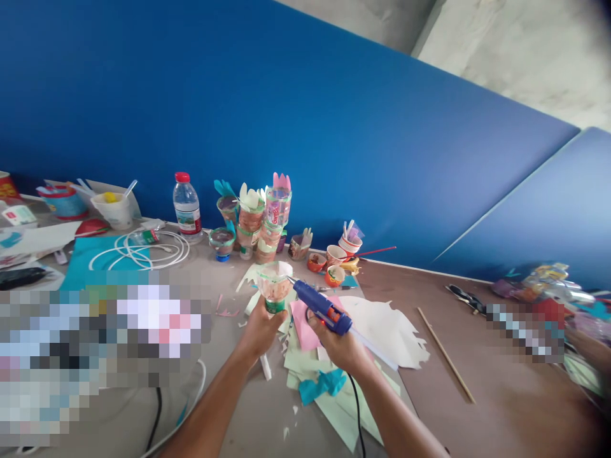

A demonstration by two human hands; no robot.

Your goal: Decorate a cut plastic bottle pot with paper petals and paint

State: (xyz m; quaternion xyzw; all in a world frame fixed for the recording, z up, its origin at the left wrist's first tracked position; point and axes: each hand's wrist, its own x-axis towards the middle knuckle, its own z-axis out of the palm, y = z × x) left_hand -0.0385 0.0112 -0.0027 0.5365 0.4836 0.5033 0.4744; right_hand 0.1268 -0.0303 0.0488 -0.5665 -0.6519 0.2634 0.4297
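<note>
Fingers of the left hand (260,331) grip a clear, pink-lined cup (273,286); right hand (341,346) clasps a blue glue gun (322,310).

clear plastic bottle cup (273,285), glossy blue plastic glue gun (321,308), matt paper scraps (382,327)

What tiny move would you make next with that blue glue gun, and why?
Probably squeeze the trigger for a small dab. The right hand holds the glue gun with its tip at the rim of the cut bottle top, which the left hand grips from below. Whether tip and plastic touch is unclear.
</note>
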